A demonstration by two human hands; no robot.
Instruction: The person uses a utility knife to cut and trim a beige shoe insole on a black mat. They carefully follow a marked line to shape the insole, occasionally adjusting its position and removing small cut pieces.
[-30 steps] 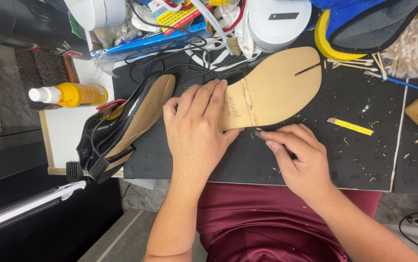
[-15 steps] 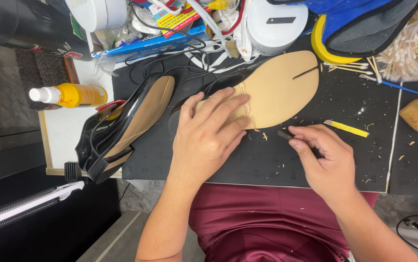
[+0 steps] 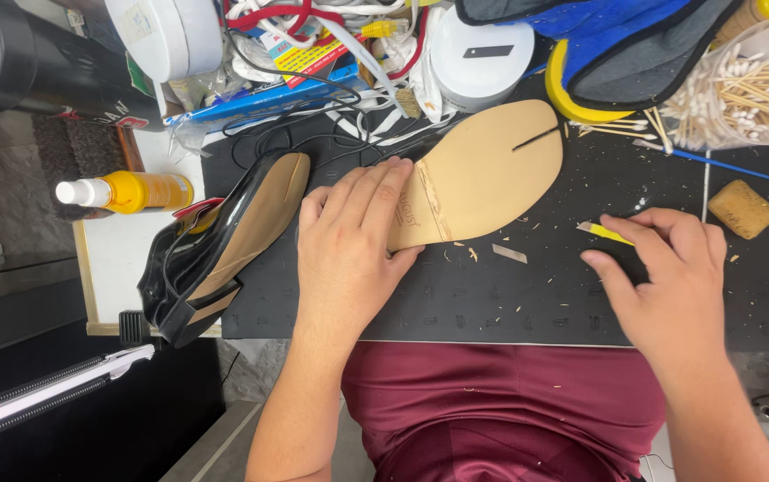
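A flat tan shoe sole [image 3: 492, 170] with a slit near its toe lies on the black cutting mat [image 3: 509, 303]. My left hand [image 3: 349, 250] lies palm down on the sole's heel end and holds it against the mat. My right hand [image 3: 670, 277] rests palm down on the mat to the right, apart from the sole. Its fingertips touch the end of a small yellow cutter [image 3: 601, 233]. Whatever is under the palm is hidden. A small strip [image 3: 509, 253] and tan shavings lie between my hands.
A black glossy shoe [image 3: 215, 250] with a tan lining lies on its side at the mat's left edge. Beside it is a yellow bottle [image 3: 130, 191]. Cables, a white round tub [image 3: 481, 55], a blue pouch, cotton swabs [image 3: 742, 89] and a tan sponge [image 3: 742, 208] crowd the back.
My right hand has moved from beside the sole's heel rightward across the mat to the yellow cutter. My left hand has stayed pressed on the sole.
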